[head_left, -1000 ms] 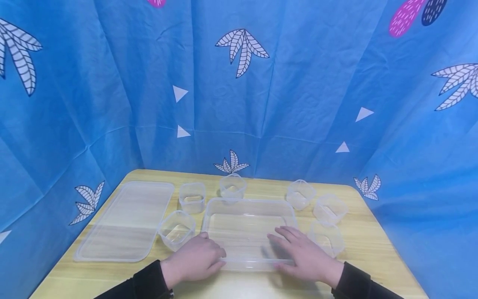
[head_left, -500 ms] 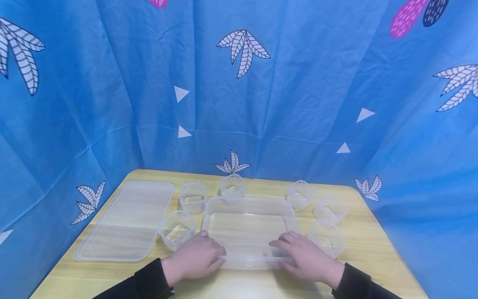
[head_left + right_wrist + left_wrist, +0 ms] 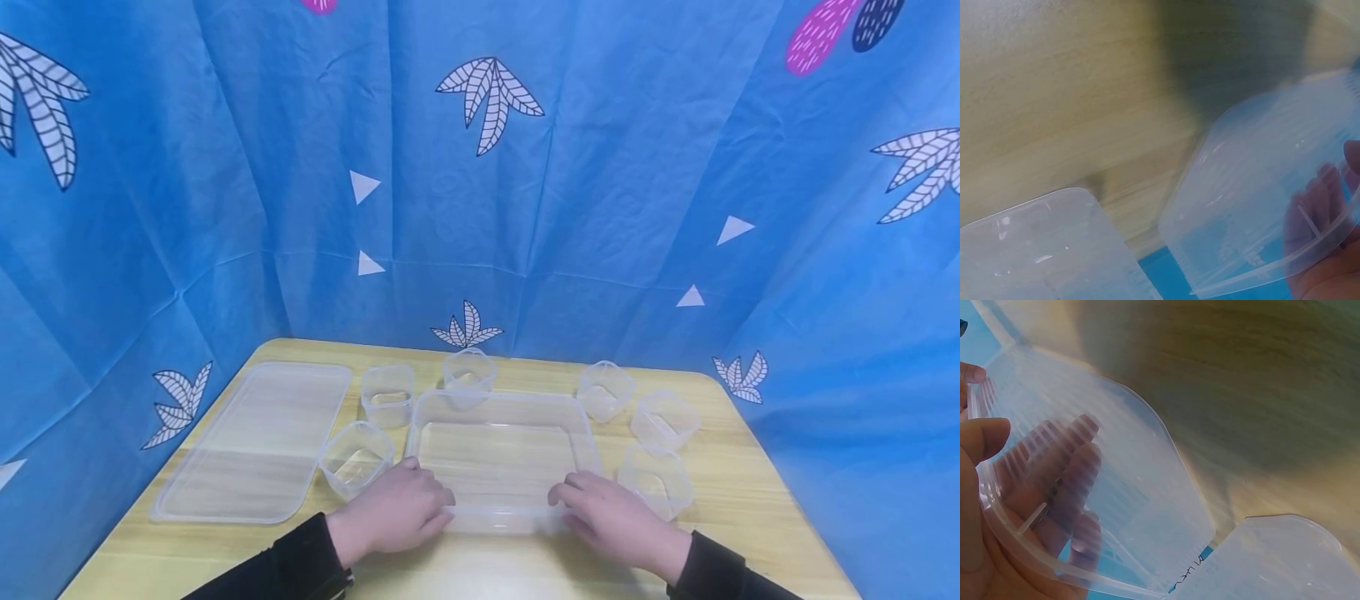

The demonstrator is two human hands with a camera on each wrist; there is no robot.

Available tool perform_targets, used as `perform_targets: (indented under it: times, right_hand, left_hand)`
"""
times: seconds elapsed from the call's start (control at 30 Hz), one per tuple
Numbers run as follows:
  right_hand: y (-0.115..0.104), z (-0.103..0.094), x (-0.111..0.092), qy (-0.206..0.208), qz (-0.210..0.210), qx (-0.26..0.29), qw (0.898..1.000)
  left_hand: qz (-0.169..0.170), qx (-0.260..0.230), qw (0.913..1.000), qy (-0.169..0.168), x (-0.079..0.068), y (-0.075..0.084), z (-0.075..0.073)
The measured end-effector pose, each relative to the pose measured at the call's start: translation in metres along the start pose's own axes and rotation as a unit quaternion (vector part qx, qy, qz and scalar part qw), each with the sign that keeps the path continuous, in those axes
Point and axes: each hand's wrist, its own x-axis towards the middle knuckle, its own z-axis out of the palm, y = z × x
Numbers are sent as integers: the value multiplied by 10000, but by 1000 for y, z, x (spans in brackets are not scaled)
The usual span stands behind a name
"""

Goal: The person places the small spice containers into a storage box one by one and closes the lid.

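Note:
A large, clear plastic storage box, rectangular and without a lid, sits before me on the wooden table. My left hand holds its front left corner; in the left wrist view the fingers show through the clear wall, with the thumb on the other side. At the front right corner, my right hand grips the wall with bent fingers. The right wrist view shows those fingers through the plastic, the hand partly cut off by the frame edge.
A flat translucent lid lies at the left. Small clear tubs surround the box: one beside my left hand, others behind it, and several at the right, including one near my right hand. A blue curtain hangs behind the table.
My right hand's fingers, spread over the box's front right corner a second ago, have drawn in and bent onto its wall. The box has shifted slightly away from me. The left hand keeps its hold.

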Motion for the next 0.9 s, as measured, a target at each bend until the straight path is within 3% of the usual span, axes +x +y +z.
perform_targets:
  times: [0.67, 0.9]
  right_hand:
    - [0, 1, -1, 63, 18, -14, 10000]
    - [1, 4, -1, 158, -34, -62, 9998]
  left_hand:
    - [-57, -250, 9997, 24, 4, -3, -1]
    - [-159, 50, 9998, 149, -1, -2, -5]
